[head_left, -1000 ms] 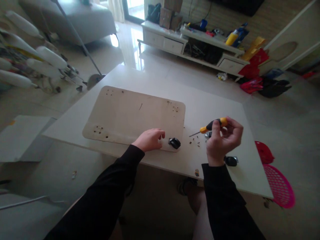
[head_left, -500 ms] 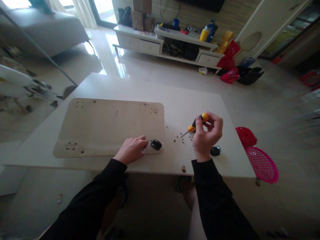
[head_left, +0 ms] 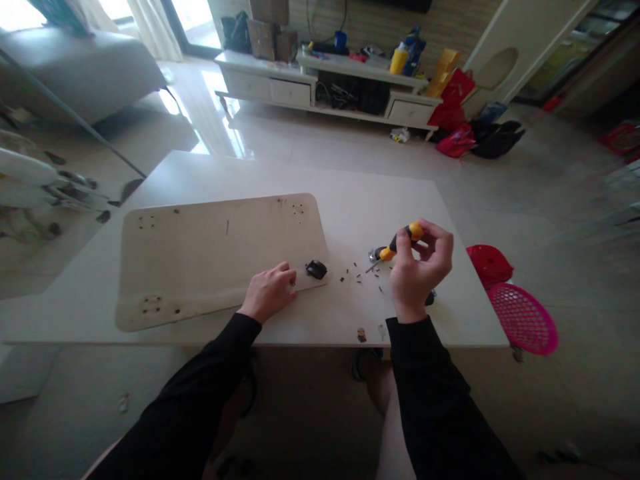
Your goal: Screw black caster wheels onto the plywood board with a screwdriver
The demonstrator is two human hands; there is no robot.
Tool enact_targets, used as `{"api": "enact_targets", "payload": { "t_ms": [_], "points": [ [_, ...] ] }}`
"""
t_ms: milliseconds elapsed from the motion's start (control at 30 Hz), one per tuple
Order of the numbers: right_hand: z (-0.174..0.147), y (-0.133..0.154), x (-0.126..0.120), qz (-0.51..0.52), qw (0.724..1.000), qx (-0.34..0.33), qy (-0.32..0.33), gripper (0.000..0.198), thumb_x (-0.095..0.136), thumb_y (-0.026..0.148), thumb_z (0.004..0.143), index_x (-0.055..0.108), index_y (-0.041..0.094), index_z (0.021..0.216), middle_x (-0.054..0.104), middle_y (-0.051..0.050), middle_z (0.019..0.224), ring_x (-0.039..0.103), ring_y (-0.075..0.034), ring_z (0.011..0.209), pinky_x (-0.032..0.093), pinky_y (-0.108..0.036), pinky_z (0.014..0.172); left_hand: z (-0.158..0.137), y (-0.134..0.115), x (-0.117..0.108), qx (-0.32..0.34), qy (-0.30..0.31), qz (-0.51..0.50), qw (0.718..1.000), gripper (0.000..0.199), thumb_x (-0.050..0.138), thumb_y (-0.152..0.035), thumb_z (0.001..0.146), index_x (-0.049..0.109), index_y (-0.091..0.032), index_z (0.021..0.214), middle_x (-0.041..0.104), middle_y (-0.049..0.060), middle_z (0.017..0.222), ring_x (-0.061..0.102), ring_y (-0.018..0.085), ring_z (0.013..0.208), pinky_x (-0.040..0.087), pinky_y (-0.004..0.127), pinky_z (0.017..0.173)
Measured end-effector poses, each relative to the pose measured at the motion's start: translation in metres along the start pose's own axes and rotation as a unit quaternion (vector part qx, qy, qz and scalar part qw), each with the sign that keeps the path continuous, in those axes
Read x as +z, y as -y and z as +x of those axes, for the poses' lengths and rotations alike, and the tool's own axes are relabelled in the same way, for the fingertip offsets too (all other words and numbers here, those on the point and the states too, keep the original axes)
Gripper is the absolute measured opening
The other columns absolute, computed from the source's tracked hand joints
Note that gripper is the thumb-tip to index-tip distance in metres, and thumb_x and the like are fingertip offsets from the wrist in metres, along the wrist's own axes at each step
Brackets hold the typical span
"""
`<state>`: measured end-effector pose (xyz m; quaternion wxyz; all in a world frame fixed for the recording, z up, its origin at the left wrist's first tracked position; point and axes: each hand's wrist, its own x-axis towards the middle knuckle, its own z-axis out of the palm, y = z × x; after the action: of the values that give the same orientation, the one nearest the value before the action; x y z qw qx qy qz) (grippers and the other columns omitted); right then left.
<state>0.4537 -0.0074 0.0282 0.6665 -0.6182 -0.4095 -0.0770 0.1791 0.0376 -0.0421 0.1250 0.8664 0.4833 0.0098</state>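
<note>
My right hand [head_left: 421,272] is closed around the yellow and black handle of a screwdriver [head_left: 396,245], its tip slanting down to the left near several small dark screws [head_left: 359,275] on the white table. My left hand [head_left: 270,290] lies over the near edge of a white board [head_left: 210,260] with rounded corners, its fingers curled; whatever they grip is hidden. Just right of those fingers, a black caster wheel [head_left: 316,269] sits on the board's near right corner. Groups of screw holes show at the other corners. Another caster [head_left: 375,255] is partly behind the screwdriver.
A dark caster [head_left: 431,297] shows partly beside my right wrist. A small sticker-like patch [head_left: 361,335] is near the table's front edge [head_left: 310,345]. To the right stands a pink perforated seat [head_left: 523,319]. A white TV cabinet [head_left: 250,83] stands beyond the table.
The board has turned counterclockwise on the table, its right end farther away and its left end nearer, with my left hand on it. The view has shifted slightly; the screwdriver stays above the screws.
</note>
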Motion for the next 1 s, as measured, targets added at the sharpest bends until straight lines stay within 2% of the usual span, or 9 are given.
{"api": "enact_targets", "payload": {
  "t_ms": [233,433,567,1000],
  "points": [
    [0.003,-0.009,0.004,-0.024,0.999,0.0,0.04,0.027,0.073,0.04,0.092,0.068,0.024,0.113,0.069,-0.002,0.107,0.07,-0.013,0.098,0.063,-0.029,0.078,0.008,-0.003,0.005,-0.016,0.008,-0.007,1.0,0.011,0.062,-0.026,0.084,0.071,-0.023,0.091,0.071,0.006,0.104,0.07,0.023,0.086,0.036,0.033,0.066],
    [0.0,-0.025,0.037,0.04,0.992,0.081,0.086,0.025,0.075,0.035,0.088,0.063,0.022,0.106,0.067,-0.004,0.109,0.068,-0.013,0.098,0.066,-0.03,0.078,0.004,0.004,0.011,-0.024,0.006,-0.017,1.0,0.012,0.063,-0.031,0.086,0.071,-0.024,0.092,0.072,0.005,0.106,0.069,0.022,0.085,0.038,0.033,0.068],
    [-0.007,-0.03,0.053,0.054,0.987,0.104,0.107,0.022,0.074,0.033,0.09,0.062,0.022,0.104,0.067,-0.003,0.107,0.067,-0.013,0.098,0.066,-0.028,0.077,0.004,0.003,0.01,-0.02,0.009,-0.009,1.0,0.011,0.062,-0.032,0.088,0.07,-0.024,0.09,0.07,0.005,0.104,0.068,0.022,0.084,0.036,0.033,0.068],
    [-0.017,-0.036,0.062,0.058,0.979,0.121,0.155,0.023,0.074,0.033,0.089,0.061,0.023,0.103,0.066,-0.004,0.106,0.066,-0.014,0.099,0.067,-0.028,0.077,0.007,-0.002,0.009,-0.013,0.024,-0.006,1.0,0.01,0.059,-0.026,0.087,0.068,-0.024,0.089,0.069,0.005,0.103,0.067,0.021,0.083,0.033,0.033,0.067]
  ]
}}
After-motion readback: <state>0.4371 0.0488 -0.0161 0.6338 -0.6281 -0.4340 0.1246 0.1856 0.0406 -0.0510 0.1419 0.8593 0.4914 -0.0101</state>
